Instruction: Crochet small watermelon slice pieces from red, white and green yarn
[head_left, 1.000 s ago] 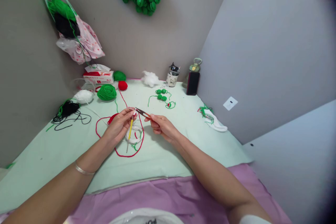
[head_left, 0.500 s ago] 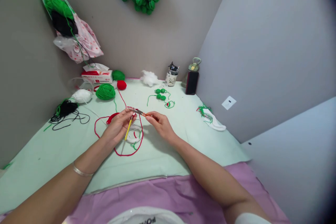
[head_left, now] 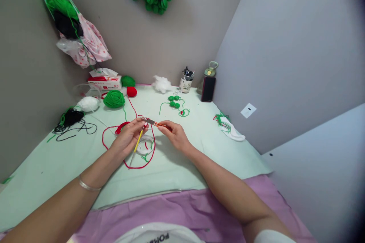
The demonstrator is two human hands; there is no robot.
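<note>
My left hand [head_left: 128, 136] is closed, its fingertips pinching red and white yarn [head_left: 146, 124]. A yellow crochet hook [head_left: 138, 140] slants down below those fingers, held in the same hand. My right hand [head_left: 176, 133] grips small scissors [head_left: 155, 122] by their orange handles. The metal blades point left and lie at the yarn by my left fingertips; whether they are parted is too small to tell. A loop of red yarn [head_left: 154, 148] lies on the table below both hands, around a white ring-shaped piece [head_left: 145, 148] with green and red yarn scraps in it.
Behind my hands are green yarn balls [head_left: 114, 99], a red ball [head_left: 131, 91], a tissue box [head_left: 106, 82] and white stuffing [head_left: 161, 84]. Small green crocheted pieces [head_left: 174, 104] lie farther right, near a phone [head_left: 208, 89]. Black yarn [head_left: 72, 117] spreads at the left.
The view shifts slightly. The crochet hook's lower end swings a little left. Both hands keep nearly the same position, with the scissors still at the yarn.
</note>
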